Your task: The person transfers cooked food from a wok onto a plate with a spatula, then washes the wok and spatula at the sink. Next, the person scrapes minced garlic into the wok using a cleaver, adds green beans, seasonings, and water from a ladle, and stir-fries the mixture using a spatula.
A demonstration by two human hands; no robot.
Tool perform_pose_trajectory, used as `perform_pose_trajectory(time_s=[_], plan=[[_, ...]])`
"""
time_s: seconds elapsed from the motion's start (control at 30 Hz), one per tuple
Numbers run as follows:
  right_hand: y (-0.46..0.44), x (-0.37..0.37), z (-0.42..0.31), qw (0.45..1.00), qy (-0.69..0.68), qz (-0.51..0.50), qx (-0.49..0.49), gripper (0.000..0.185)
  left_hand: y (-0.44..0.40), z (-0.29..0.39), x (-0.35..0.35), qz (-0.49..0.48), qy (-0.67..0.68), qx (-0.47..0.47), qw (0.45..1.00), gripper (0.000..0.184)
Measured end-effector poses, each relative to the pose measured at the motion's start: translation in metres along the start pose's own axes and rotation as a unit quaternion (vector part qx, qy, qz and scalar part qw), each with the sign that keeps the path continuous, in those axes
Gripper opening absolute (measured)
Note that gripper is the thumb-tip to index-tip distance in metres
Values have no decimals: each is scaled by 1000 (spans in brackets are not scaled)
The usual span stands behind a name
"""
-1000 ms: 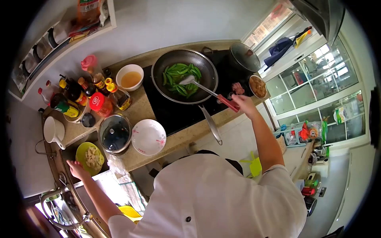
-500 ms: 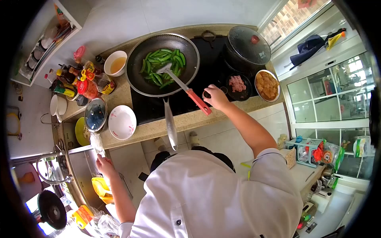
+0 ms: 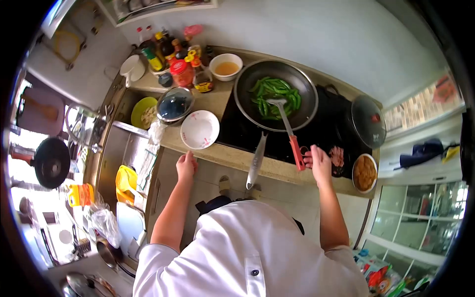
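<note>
My left hand [image 3: 186, 166] is loosely closed and empty, just in front of the white plate [image 3: 200, 129] at the counter edge. Close to the right side of the spatula's red handle [image 3: 297, 152], my right hand [image 3: 318, 161] has its fingers apart and holds nothing. The spatula's metal head [image 3: 277, 101] rests among green pods [image 3: 265, 95] inside the dark wok [image 3: 308, 103]. The wok's metal handle [image 3: 256, 161] points over the counter's front edge. Raw pink meat [image 3: 337, 156] sits on a dark dish right of my right hand.
A lidded pot [image 3: 366, 121] and a bowl of brown food [image 3: 364, 173] stand at the right. Left of the wok are a bowl of liquid [image 3: 226, 67], sauce bottles [image 3: 202, 79] and a glass-lidded pot [image 3: 175, 104]. A green bowl [image 3: 141, 110] sits in the sink.
My right hand has let go of the spatula, which stays in the wok. My left hand has moved from the sink side to in front of the plate. The view has shifted and turned.
</note>
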State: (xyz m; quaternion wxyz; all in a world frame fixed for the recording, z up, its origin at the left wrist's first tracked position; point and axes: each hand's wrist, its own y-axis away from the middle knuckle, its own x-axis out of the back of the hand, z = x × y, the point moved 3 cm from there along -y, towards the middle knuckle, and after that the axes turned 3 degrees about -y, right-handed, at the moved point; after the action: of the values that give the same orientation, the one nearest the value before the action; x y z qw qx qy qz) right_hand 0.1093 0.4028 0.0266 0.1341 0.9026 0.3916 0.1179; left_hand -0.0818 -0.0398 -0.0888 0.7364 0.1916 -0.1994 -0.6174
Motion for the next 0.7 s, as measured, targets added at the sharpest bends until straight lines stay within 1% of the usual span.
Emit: perform_pose_trajectory(time_s=[0.03, 0.07, 0.13, 0.17, 0.2, 0.27, 0.3, 0.33, 0.37, 0.43, 0.47, 0.5, 0.53, 0.57, 0.6, 0.63, 0.67, 0.7], plan=[[6, -8, -1, 997, 23, -49, 60, 42, 0, -6, 0, -5, -6, -1, 1000, 28], [21, -20, -11, 996, 33, -77, 17, 44, -1, -9, -1, -13, -12, -3, 1000, 27], [28, -38, -17, 990, 108, -76, 40, 44, 3, -16, 3, -6, 6, 2, 1000, 26], [7, -31, 10, 976, 168, -53, 131, 39, 7, -19, 9, -1, 12, 8, 1000, 25], [18, -38, -17, 962, 230, -3, 149, 36, 11, -22, 18, 8, 19, 14, 1000, 25], [21, -34, -27, 952, 211, 8, 221, 31, 25, -25, 39, 34, 26, 10, 999, 24], [33, -39, -44, 949, 210, 15, 237, 28, 31, -28, 53, 46, 20, 5, 999, 23], [38, -40, -52, 943, 242, 6, 228, 28, 39, -33, 67, 65, 27, 8, 997, 23], [44, -39, -60, 924, 275, 14, 265, 29, 46, -39, 80, 85, 47, 14, 995, 23], [46, -37, -63, 896, 295, 32, 331, 31, 59, -49, 101, 123, 79, 20, 989, 22], [44, -33, -58, 890, 283, 39, 356, 32, 68, -54, 115, 139, 93, 21, 986, 22], [26, -27, -41, 935, 268, 33, 229, 30, 76, -58, 129, 154, 106, 21, 982, 22], [30, -35, -42, 999, -16, -39, 35, 31, 87, -60, 140, 170, 111, 25, 979, 22], [30, -40, -43, 982, -150, -116, -17, 33, 99, -61, 149, 193, 108, 21, 975, 22], [34, -48, -48, 939, -280, -186, -73, 35, 107, -61, 158, 213, 105, 15, 971, 22], [39, -58, -53, 917, -316, -203, -131, 40, 116, -64, 169, 223, 105, 13, 969, 23], [47, -65, -54, 917, -313, -209, -136, 40, 122, -68, 177, 230, 107, 16, 967, 23], [58, -79, -54, 887, -325, -287, -161, 40, 128, -71, 186, 238, 117, 15, 964, 23]])
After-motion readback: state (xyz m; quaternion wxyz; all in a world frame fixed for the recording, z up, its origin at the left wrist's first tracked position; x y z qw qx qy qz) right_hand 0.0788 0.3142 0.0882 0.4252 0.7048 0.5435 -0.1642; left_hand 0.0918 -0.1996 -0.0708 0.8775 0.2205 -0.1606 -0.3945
